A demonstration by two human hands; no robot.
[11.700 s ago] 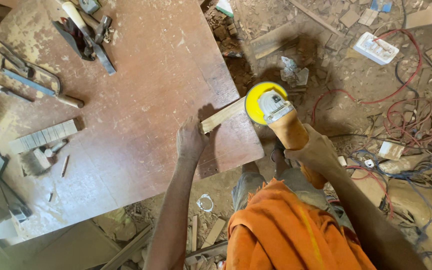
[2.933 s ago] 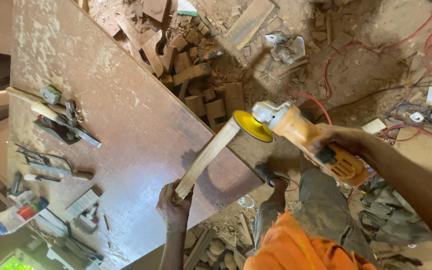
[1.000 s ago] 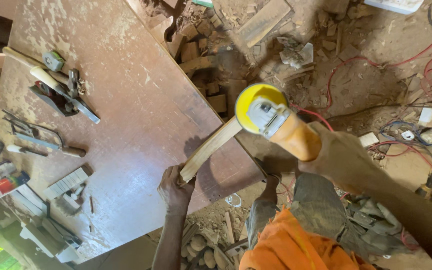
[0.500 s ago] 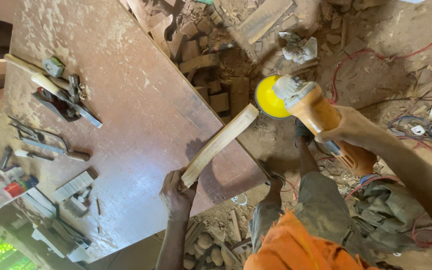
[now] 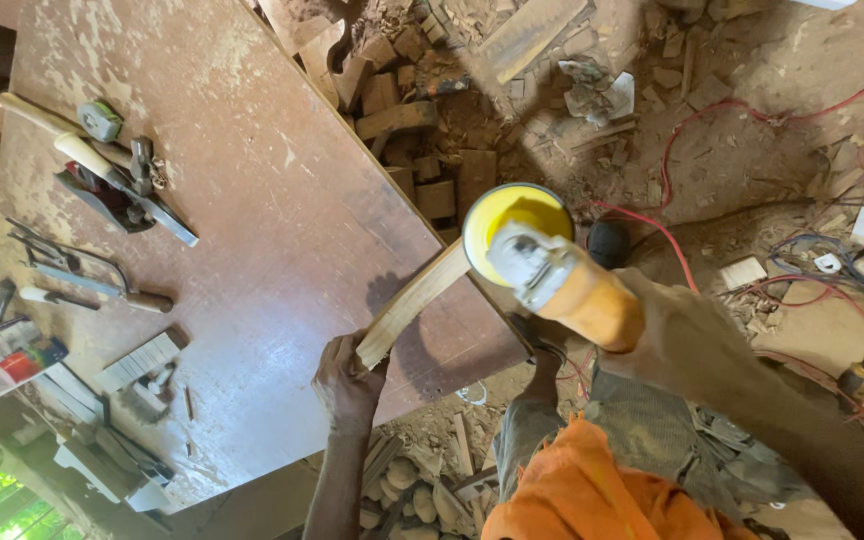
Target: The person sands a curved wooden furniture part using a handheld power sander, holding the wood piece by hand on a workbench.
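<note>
Grinding a wooden strip at the counter's edge

Lying along the counter's (image 5: 252, 200) left edge are a hand plane (image 5: 117, 195), a saw (image 5: 82, 275) and a brush (image 5: 137, 360). Near the front right corner, the left hand (image 5: 344, 378) has its fingers closed around the low end of the wooden strip (image 5: 412, 300), which slants up past the right edge. Its far end touches the yellow disc of the orange grinder (image 5: 552, 275), gripped in the right hand (image 5: 682, 335) over the littered floor (image 5: 732, 120).

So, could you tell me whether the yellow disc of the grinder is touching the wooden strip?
Touching, as far as the head view shows: the yellow disc overlaps the far end of the wooden strip with no gap visible, while the left hand grips the near end.
</note>
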